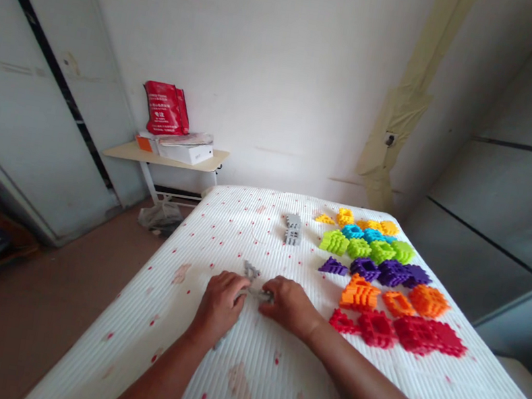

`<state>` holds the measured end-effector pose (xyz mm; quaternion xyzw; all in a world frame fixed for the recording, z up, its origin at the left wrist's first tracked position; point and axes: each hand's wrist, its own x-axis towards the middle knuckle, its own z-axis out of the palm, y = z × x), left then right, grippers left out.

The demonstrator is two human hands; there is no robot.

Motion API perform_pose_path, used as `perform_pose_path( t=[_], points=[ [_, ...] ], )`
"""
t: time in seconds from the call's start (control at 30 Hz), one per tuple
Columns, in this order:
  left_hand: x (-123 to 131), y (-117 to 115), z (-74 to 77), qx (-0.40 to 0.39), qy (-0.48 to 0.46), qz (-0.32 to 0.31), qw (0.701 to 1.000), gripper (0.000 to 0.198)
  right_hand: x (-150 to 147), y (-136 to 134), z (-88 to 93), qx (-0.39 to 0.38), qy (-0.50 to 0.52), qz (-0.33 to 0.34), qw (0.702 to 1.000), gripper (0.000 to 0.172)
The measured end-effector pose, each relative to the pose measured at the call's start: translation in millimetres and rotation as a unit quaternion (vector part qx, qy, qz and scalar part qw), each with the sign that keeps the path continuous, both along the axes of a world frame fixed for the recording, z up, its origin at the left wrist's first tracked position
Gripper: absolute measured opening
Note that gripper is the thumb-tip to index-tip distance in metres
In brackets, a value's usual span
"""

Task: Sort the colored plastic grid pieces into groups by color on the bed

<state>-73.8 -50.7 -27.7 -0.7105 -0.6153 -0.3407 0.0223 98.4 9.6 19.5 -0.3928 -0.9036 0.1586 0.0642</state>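
Near the middle of the bed-like surface, my left hand is closed on grey notched building pieces. From the other side, my right hand pinches the right end of these pieces; the fingers hide much of their shape. Just beyond my left fingertips lies another grey notched piece. A bit of grey piece also shows beside my left wrist, mostly covered by the hand. Farther back stands a small stack of grey pieces.
To the right lie rows of notched pieces sorted by colour: yellow, blue, green, purple, orange and red. A side table at the back left bears a red bag and a white box.
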Motion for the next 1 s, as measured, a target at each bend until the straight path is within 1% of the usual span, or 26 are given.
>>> perform_pose_path(
  t=[0.07, 0.13, 0.2, 0.27, 0.37, 0.47, 0.57, 0.67, 0.8, 0.9, 1.0],
  points=[
    [-7, 2, -1.5, 0.021, -0.025, 0.032, 0.999, 0.028, 0, 13, 3.9, 0.042, -0.018, -0.04, 0.998, 0.024],
    [-14, 4, -2.6, 0.035, -0.044, 0.061, 0.997, 0.027, 0, 30, 6.6, 0.07, -0.036, -0.087, 0.993, 0.021],
    [-20, 5, -3.5, 0.037, -0.055, 0.073, 0.995, 0.025, 0, 46, 6.4, 0.082, -0.05, -0.129, 0.987, 0.02],
    [-22, 5, -4.5, 0.036, -0.063, 0.073, 0.995, 0.024, -1, 59, 3.2, 0.086, -0.058, -0.156, 0.982, 0.02],
    [-23, 5, -5.9, 0.033, -0.07, 0.069, 0.995, 0.022, -3, 68, -4.6, 0.088, -0.064, -0.17, 0.979, 0.022],
    [-22, 5, -6.6, 0.027, -0.069, 0.065, 0.995, 0.02, -6, 68, -11.0, 0.086, -0.075, -0.175, 0.978, 0.023],
    [-22, 5, -5.9, 0.019, -0.061, 0.058, 0.996, 0.02, -9, 66, -13.6, 0.082, -0.086, -0.174, 0.978, 0.024],
    [-21, 4, -3.8, -0.004, -0.033, 0.043, 0.999, 0.023, -10, 65, -12.6, 0.08, -0.09, -0.172, 0.978, 0.022],
    [-13, 1, 0.7, -0.076, 0.027, 0.037, 0.996, 0.032, -7, 62, -2.2, 0.081, -0.078, -0.166, 0.98, 0.023],
    [-6, 0, 4.0, -0.127, 0.06, 0.051, 0.989, 0.04, 0, 58, 14.6, 0.096, -0.021, -0.156, 0.983, 0.027],
    [-1, -1, 7.0, -0.159, 0.082, 0.047, 0.983, 0.039, 5, 53, 32.7, 0.109, 0.03, -0.156, 0.981, 0.028]
  ],
)
